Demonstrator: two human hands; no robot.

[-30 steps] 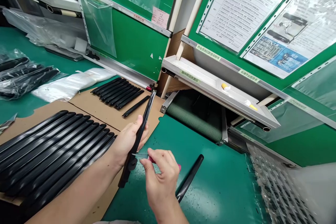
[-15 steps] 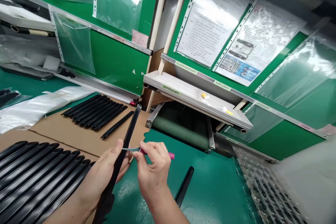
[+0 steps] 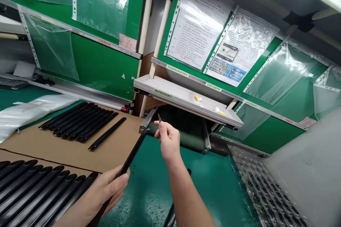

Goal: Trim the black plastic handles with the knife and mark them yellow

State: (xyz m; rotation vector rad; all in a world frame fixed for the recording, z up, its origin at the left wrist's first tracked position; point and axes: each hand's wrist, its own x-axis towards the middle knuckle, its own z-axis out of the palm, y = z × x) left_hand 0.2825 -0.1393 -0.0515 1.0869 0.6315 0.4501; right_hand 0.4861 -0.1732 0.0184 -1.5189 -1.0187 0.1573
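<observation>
Just past the edge of the cardboard sheet (image 3: pixel 66 149), what had changed?

The right hand (image 3: pixel 166 143) had drawn away from the long black bar (image 3: pixel 133 154) and lifted a small blade (image 3: pixel 159 117) clear of it, so the two no longer touched.

Was that hand open?

No, it was closed, pinched round the blade's handle and hiding it; only the tip showed above the hand.

And where was the bar?

The left hand (image 3: pixel 109 188) was closed round its lower part and held it tilted, with the upper end reaching beyond the sheet's edge.

What lay on the sheet?

Rows of black bars (image 3: pixel 39 191) lay at its near side, just beside the left hand. At its far side were a shorter group of bars (image 3: pixel 80 120) and one loose bar (image 3: pixel 107 133), set a little apart.
</observation>
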